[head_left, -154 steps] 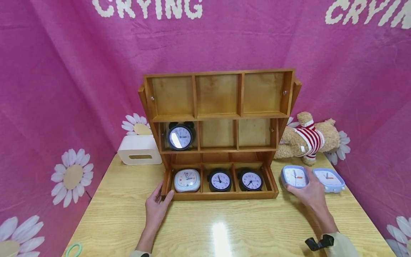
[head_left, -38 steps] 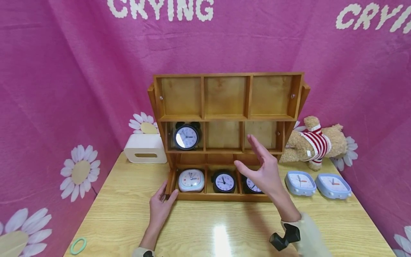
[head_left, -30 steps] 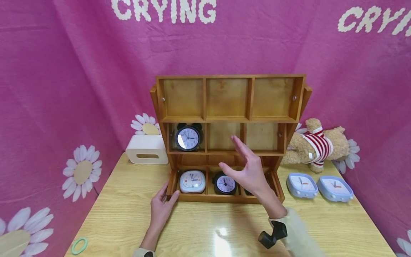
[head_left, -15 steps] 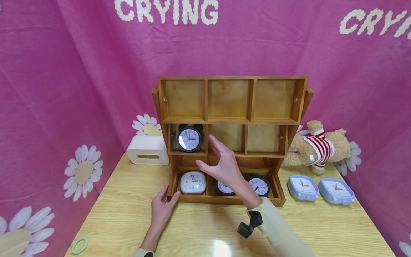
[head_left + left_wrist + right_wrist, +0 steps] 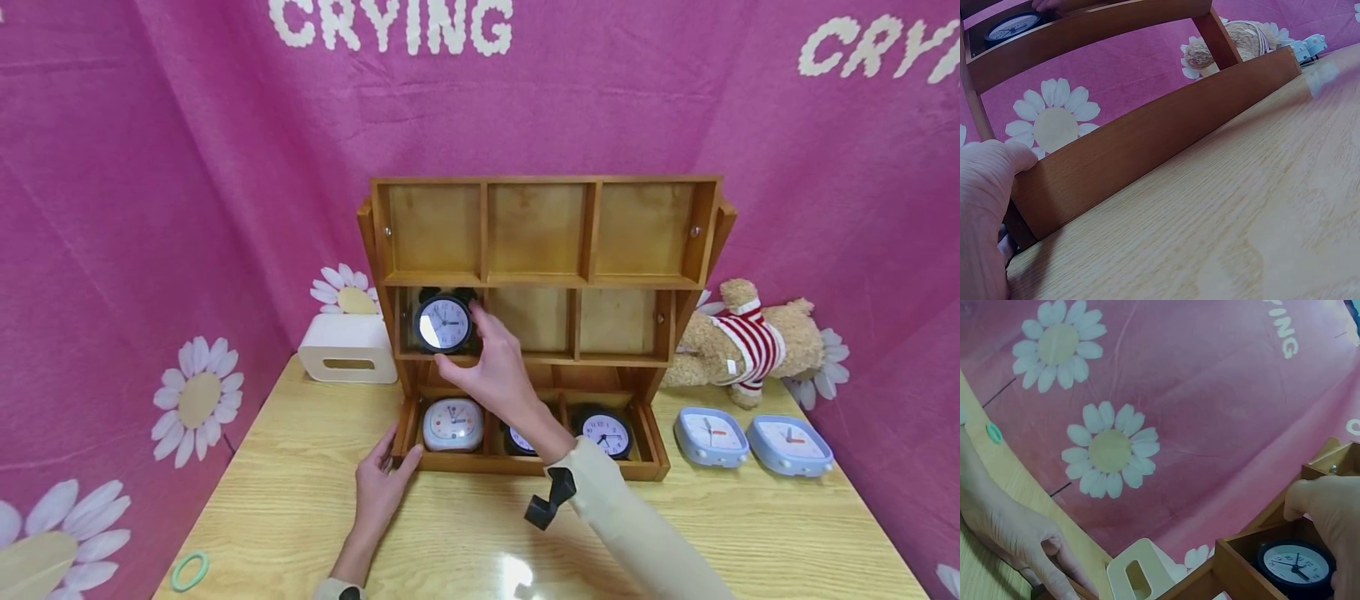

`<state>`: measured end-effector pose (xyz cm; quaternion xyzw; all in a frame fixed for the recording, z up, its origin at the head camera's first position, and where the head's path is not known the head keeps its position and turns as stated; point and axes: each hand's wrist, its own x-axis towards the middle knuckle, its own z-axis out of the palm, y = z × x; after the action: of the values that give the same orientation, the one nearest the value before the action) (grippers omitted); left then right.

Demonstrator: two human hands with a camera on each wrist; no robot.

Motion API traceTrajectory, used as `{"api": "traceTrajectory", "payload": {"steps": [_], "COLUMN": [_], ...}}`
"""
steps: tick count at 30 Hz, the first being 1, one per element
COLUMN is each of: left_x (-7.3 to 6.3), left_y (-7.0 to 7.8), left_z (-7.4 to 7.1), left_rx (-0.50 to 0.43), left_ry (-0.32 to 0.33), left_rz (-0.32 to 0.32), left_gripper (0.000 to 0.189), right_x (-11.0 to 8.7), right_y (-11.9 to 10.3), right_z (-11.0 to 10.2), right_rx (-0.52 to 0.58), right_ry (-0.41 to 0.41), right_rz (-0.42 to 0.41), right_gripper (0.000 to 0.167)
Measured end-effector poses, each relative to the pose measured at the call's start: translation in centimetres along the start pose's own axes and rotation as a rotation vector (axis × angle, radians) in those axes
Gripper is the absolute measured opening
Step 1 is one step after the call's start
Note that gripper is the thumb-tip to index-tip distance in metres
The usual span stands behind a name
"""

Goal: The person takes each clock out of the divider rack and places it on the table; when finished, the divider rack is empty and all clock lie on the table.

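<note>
A black twin-bell alarm clock [image 5: 444, 322] sits in the middle row's left compartment of a tiered wooden shelf [image 5: 540, 281]. My right hand [image 5: 498, 367] reaches to it, fingertips at its right edge, thumb apart below it; in the right wrist view the thumb stands off the clock [image 5: 1297, 565]. My left hand [image 5: 381, 492] grips the lower left corner of the shelf, its thumb over the front board [image 5: 1147, 134]. The bottom row holds a white rounded clock [image 5: 453, 423], a black clock [image 5: 519, 440] partly hidden by my right wrist, and another black clock [image 5: 604, 435].
Two blue clocks [image 5: 711, 437] [image 5: 790, 446] lie on the table right of the shelf. Behind them lies a teddy bear [image 5: 750, 342] in a striped shirt. A white tissue box [image 5: 348, 346] stands left of the shelf. A green ring [image 5: 190, 572] lies at the front left.
My right hand has let go of a blue clock, which stays on the table, and moved left across the shelf to the black clock. My left hand keeps hold of the shelf corner.
</note>
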<state>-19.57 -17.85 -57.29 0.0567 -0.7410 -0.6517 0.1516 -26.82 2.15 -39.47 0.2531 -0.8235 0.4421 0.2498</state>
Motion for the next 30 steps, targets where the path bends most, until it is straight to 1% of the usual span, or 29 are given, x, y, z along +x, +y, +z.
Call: {"api": "traceTrajectory", "payload": {"steps": [6,10,15,20,26,30], "left_x": [0.1,0.1,0.1,0.0,0.0,0.0], "left_y": [-0.1,-0.2,-0.3,-0.2,-0.2,-0.2], "left_z": [0.1,0.1,0.0,0.0,-0.1,0.0], "left_rx": [0.002,0.015,0.012,0.002,-0.004,0.006], "left_ry": [0.000,-0.003,-0.008,-0.012,-0.009,-0.012], "left_rz": [0.014,0.012,0.011,0.008,0.013,0.013], "left_gripper": [0.061,0.061,0.062,0.063,0.062,0.063], "right_x": [0.3,0.4,0.4,0.5,1.0,1.1], "right_y": [0.3,0.9,1.2,1.1,1.0,1.2], "right_z": [1.4,2.3,3.1,3.6,3.9,4.1], "right_rx": [-0.159,-0.250,-0.314,-0.403,-0.534,-0.575], "right_ry": [0.045,0.082,0.120,0.132,0.145,0.157], "right_rz": [0.006,-0.025,-0.060,-0.067,-0.101,-0.118], "right_gripper": [0.085,0.088,0.090,0.091,0.092,0.092]}}
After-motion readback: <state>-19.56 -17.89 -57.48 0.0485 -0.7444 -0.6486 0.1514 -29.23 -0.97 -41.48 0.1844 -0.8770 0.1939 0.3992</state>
